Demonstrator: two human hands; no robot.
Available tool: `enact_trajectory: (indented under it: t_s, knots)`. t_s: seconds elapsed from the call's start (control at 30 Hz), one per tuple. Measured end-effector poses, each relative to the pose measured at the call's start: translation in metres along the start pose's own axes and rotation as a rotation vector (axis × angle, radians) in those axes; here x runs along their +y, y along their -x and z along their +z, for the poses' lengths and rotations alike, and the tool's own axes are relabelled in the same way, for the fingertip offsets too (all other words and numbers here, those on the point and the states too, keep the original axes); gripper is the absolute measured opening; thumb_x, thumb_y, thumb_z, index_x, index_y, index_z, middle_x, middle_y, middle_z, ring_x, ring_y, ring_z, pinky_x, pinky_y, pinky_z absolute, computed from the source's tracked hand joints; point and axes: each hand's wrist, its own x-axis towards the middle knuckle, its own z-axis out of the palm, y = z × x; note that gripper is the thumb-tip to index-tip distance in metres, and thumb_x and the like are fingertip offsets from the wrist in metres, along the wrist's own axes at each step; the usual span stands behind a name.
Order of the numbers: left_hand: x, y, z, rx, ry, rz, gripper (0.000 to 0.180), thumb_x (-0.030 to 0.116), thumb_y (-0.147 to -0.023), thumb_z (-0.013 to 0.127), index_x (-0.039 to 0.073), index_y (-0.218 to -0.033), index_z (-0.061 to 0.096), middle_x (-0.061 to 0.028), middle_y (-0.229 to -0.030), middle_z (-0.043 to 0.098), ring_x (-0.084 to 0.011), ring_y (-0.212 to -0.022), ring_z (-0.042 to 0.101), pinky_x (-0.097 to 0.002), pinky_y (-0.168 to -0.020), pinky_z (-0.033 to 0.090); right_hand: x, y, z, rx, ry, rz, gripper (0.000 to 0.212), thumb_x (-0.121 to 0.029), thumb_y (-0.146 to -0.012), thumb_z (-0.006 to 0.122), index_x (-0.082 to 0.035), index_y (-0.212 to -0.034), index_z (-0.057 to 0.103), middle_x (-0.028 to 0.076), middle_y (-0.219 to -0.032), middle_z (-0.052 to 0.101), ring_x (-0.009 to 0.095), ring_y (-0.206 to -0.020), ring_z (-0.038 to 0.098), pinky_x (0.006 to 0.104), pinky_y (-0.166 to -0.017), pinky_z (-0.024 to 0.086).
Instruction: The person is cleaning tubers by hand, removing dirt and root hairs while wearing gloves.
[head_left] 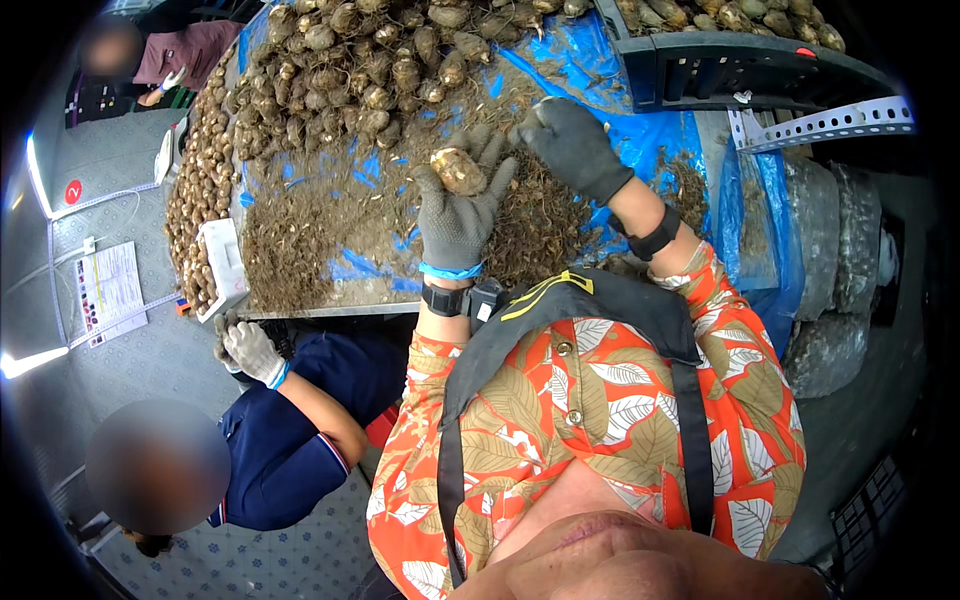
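Note:
A brown root corm, taro-like with a pale trimmed patch [458, 171], rests in my left hand [455, 215]. That hand wears a grey dotted glove, palm up, its fingers curved around the corm. Just to the right, my right hand [572, 145] in a dark grey glove is closed, its knuckles up. Whether it holds anything is hidden by the curled fingers. Beneath both hands lies a thick mat of loose root fibres and soil [540, 225].
A heap of untrimmed corms [350, 70] lies at the back. Smaller cleaned ones [200, 170] line the left edge, near a white tray [222, 262]. A dark crate of corms [730, 70] stands back right. At lower left sits a co-worker in a navy shirt [290, 440].

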Motion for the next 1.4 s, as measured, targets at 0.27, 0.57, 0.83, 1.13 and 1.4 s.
enact_trajectory:
  t_s: [0.27, 0.57, 0.83, 1.13, 1.4]
  knots:
    - [-0.004, -0.006, -0.023, 0.040, -0.579, 0.025, 0.060, 0.054, -0.098, 0.036, 0.003, -0.127, 0.049, -0.0105, -0.116, 0.059, -0.0211, -0.105, 0.058, -0.0313, -0.089, 0.047, -0.028, -0.006, 0.008, -0.040, -0.148, -0.047, 0.034, -0.040, -0.085, 0.060, -0.007, -0.087, 0.063, 0.013, -0.072, 0.060, 0.030, -0.070, 0.062, 0.0397, -0.064, 0.049]
    - [0.000, 0.000, -0.031, 0.124, -0.562, 0.013, 0.063, 0.062, -0.095, 0.032, 0.008, -0.114, 0.058, -0.0062, -0.100, 0.063, -0.0185, -0.093, 0.059, -0.0310, -0.075, 0.051, -0.038, -0.010, -0.010, 0.058, -0.638, -0.010, 0.034, -0.015, -0.084, 0.058, -0.006, -0.115, 0.065, 0.014, -0.118, 0.061, 0.022, -0.091, 0.066, 0.0330, -0.083, 0.053]
    - [0.005, -0.009, -0.041, -0.028, -0.212, -0.089, 0.068, 0.067, -0.093, 0.031, 0.009, -0.120, 0.055, -0.0003, -0.089, 0.061, -0.0099, -0.068, 0.056, -0.0210, -0.052, 0.042, -0.026, 0.001, 0.013, 0.135, -0.513, -0.207, 0.016, -0.020, -0.081, 0.062, -0.008, -0.087, 0.070, 0.011, -0.100, 0.065, 0.030, -0.101, 0.059, 0.0388, -0.087, 0.047]
    - [0.010, -0.005, -0.035, -0.070, -0.252, -0.009, 0.062, 0.036, -0.095, 0.055, 0.001, -0.141, 0.032, -0.0110, -0.113, 0.056, -0.0204, -0.095, 0.061, -0.0355, -0.079, 0.055, -0.026, 0.004, 0.001, 0.017, -0.452, 0.002, 0.037, -0.027, -0.080, 0.066, -0.008, -0.112, 0.066, 0.014, -0.110, 0.063, 0.029, -0.102, 0.059, 0.0388, -0.091, 0.046]
    - [0.006, -0.012, -0.044, -0.063, -0.297, 0.066, 0.057, 0.027, -0.092, 0.059, 0.001, -0.137, 0.036, -0.0160, -0.119, 0.056, -0.0245, -0.106, 0.059, -0.0391, -0.090, 0.051, 0.008, -0.007, 0.030, 0.174, -0.683, 0.286, 0.021, -0.020, -0.088, 0.057, -0.005, -0.098, 0.068, 0.014, -0.099, 0.066, 0.026, -0.091, 0.063, 0.0364, -0.082, 0.050]
